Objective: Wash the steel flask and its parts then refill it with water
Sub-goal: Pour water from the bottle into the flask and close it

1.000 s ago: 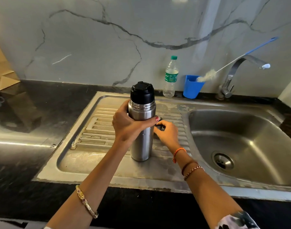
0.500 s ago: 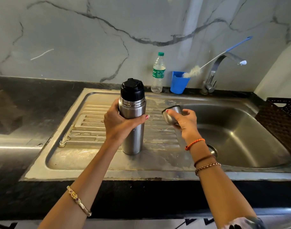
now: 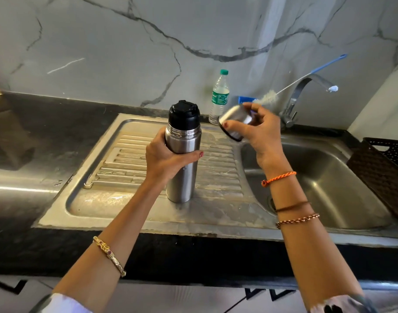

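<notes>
The steel flask (image 3: 183,168) stands upright on the ribbed drainboard (image 3: 130,154), its black stopper (image 3: 184,114) still on top. My left hand (image 3: 165,158) grips the flask's upper body. My right hand (image 3: 255,132) holds the steel cup lid (image 3: 235,122) tilted in the air, above the left edge of the sink basin (image 3: 324,177) and right of the flask.
A clear water bottle (image 3: 219,96) stands at the back wall, beside a blue cup (image 3: 244,100) holding a long bottle brush (image 3: 290,85). The tap (image 3: 306,93) curves over the basin. A brown basket (image 3: 383,175) sits at the basin's right edge. Black counter lies to the left.
My right hand picked the cup lid up from the drainboard beside the flask and raised it up and to the right. The left hand kept its grip on the flask.
</notes>
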